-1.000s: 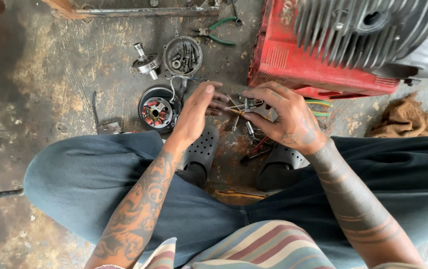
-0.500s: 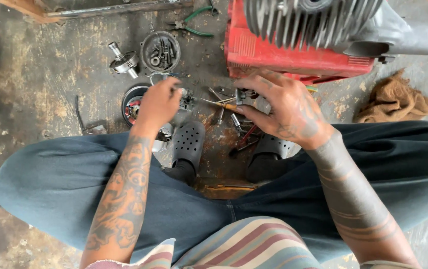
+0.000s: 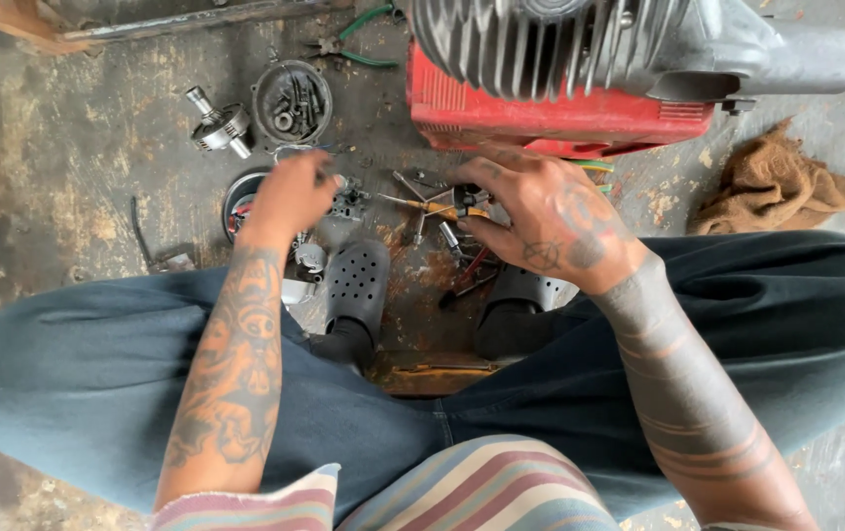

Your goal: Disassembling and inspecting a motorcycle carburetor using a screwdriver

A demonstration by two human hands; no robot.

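Lying on the floor just in front of the dark clogs (image 3: 358,285), a small metal engine part (image 3: 351,200) touches the left hand (image 3: 290,197), whose fingers curl down on it. To its right, the right hand (image 3: 540,211) pinches another small metal piece (image 3: 468,200) beside the red engine (image 3: 560,113).

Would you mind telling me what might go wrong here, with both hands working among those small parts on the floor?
1. The left hand reaches among loose metal parts lying on bare, stained concrete; small pieces could roll off or pick up grit.
2. The right hand works over scattered pointed tools close to the red engine housing; fingers could get pricked or scraped.
3. The feet, in perforated clogs, sit right beside the tools, so a shift could scatter them.
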